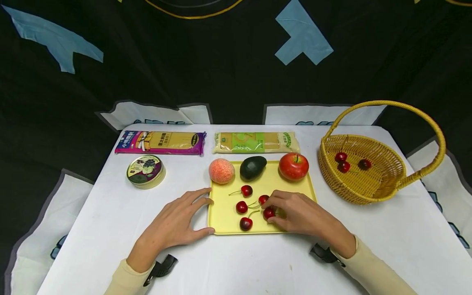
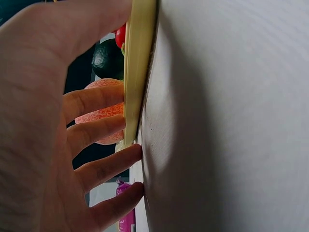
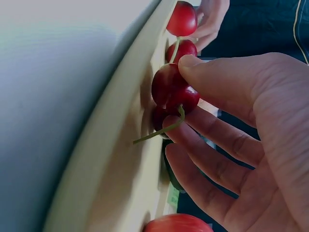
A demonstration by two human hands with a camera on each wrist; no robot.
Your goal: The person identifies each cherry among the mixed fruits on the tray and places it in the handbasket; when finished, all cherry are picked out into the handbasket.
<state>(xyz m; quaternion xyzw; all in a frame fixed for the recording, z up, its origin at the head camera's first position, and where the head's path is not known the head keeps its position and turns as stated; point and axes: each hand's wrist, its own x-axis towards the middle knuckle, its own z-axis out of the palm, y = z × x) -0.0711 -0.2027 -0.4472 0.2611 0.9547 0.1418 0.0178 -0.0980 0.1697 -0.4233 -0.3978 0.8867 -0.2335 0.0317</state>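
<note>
My left hand (image 1: pixel 174 219) spreads its fingers along the left edge of a yellow tray (image 1: pixel 225 215). In the left wrist view, thumb and two fingertips meet the tray's side, while the other fingertips reach the white tablecloth. With thumb and fingers, my right hand (image 1: pixel 295 211) pinches a dark red cherry (image 3: pixel 171 86) by its sides; its green stem curves downward. Several more cherries with stems lie near it, among them one cherry (image 1: pixel 241 207) left of the hand and one (image 1: pixel 246 223) by the front rim. Behind them sit a peach (image 1: pixel 221 171), an avocado (image 1: pixel 253 168) and a red apple (image 1: pixel 293 166).
To the right stands a wicker basket (image 1: pixel 332 186) with a tall handle, three cherries inside. Two pasta packs, one purple (image 1: pixel 162 142) and one green and yellow (image 1: pixel 257 142), line the back of the table. A round tin (image 1: pixel 146 171) is at the left.
</note>
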